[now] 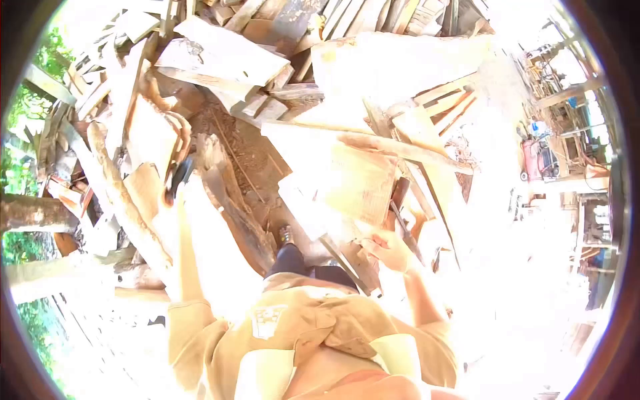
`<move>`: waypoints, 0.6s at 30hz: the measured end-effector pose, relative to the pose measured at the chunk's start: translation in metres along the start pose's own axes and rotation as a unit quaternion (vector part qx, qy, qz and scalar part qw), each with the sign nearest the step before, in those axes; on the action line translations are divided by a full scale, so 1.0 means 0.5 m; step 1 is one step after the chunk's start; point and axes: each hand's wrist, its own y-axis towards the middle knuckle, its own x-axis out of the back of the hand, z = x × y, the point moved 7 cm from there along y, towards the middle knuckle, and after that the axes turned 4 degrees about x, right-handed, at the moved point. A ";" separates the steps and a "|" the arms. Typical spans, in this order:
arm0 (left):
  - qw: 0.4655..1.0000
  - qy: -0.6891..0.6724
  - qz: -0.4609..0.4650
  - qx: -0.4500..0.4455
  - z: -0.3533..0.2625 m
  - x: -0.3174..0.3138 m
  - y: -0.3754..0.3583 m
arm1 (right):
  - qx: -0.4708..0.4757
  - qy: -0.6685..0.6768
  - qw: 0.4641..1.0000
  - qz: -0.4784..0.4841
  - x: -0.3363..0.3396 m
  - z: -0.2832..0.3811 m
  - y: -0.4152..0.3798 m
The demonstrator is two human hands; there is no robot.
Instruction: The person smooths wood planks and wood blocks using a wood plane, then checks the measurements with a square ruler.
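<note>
My left arm stretches forward on the left, and bright glare washes out much of my left hand (179, 193). At its end is a dark, elongated object (181, 173), beside upright pieces of pale wood (150, 137). On the right, my right hand (388, 249) is closed, its fingers curled and thumb drawn in. It is just beyond the lower edge of a broad pale board (357, 180), close to narrow wood strips (408, 230). I cannot tell what is in these fingers.
Scrap wood is heaped ahead, with a thick slab (227, 57) on top. A long pole (123, 193) slants along the left. My shoe (286, 235) stands on brown ground beside a rough slab (230, 207). A red wheeled machine (532, 159) and shelving are at right.
</note>
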 end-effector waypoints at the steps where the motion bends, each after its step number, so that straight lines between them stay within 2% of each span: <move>1: 0.992 -0.062 0.022 0.109 0.065 -0.093 0.010 | 0.019 0.016 1.000 -0.005 0.151 0.012 0.003; 2: 0.992 -0.063 0.027 0.110 0.063 -0.193 0.017 | -0.028 0.041 0.998 -0.041 0.278 0.042 0.002; 4: 0.991 -0.033 -0.029 0.129 0.246 -0.187 0.087 | -0.072 0.017 0.990 -0.117 0.326 -0.001 0.017; 5: 0.989 -0.020 -0.053 0.137 0.262 -0.294 -0.001 | -0.060 0.024 0.988 -0.139 0.494 0.003 0.020; 7: 0.983 0.004 -0.106 0.153 0.456 -0.289 -0.062 | -0.034 0.013 0.988 -0.153 0.559 -0.053 0.037; 9: 0.971 0.034 -0.167 0.167 0.578 -0.309 0.008 | -0.096 0.017 0.978 -0.182 0.562 -0.062 0.043; 10: 0.957 0.151 -0.193 0.158 0.496 -0.314 -0.035 | -0.110 0.010 0.977 -0.185 0.563 -0.062 0.048; 11: 0.956 0.155 -0.189 0.165 0.541 -0.320 -0.023 | -0.106 0.014 0.975 -0.192 0.566 -0.057 0.056; 13: 0.962 0.177 -0.180 0.109 0.584 -0.337 -0.019 | -0.135 0.005 0.974 -0.182 0.567 -0.058 0.063; 17: 0.945 0.237 -0.192 0.120 0.615 -0.366 -0.007 | -0.136 0.008 0.971 -0.197 0.576 -0.043 0.078; 18: 0.922 0.283 -0.201 0.173 0.620 -0.370 -0.007 | -0.138 -0.002 0.972 -0.192 0.577 -0.038 0.081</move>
